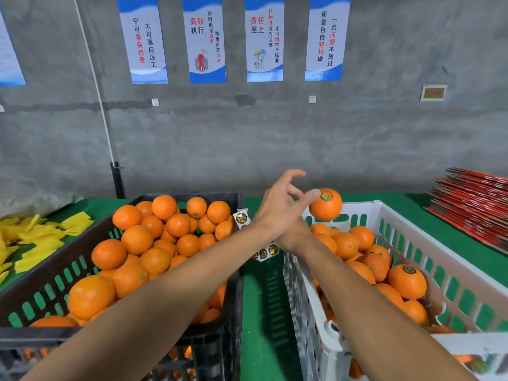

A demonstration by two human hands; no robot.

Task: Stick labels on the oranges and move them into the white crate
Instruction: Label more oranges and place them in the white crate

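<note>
Above the white crate (384,213) | left hand (277,207) is touching a labelled orange (325,206) with its thumb, fingers released | right hand (295,235) is lying hidden beneath, fingers' state unclear | label strip (265,253) is hanging below

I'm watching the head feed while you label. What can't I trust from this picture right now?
- Right hand: mostly hidden under the left hand; its grip on the label strip cannot be told.
- Raised orange: blurred; its sticker print is unreadable, and what supports it is unclear.
- White crate and black crate: near ends cut off by the bottom edge.
</note>
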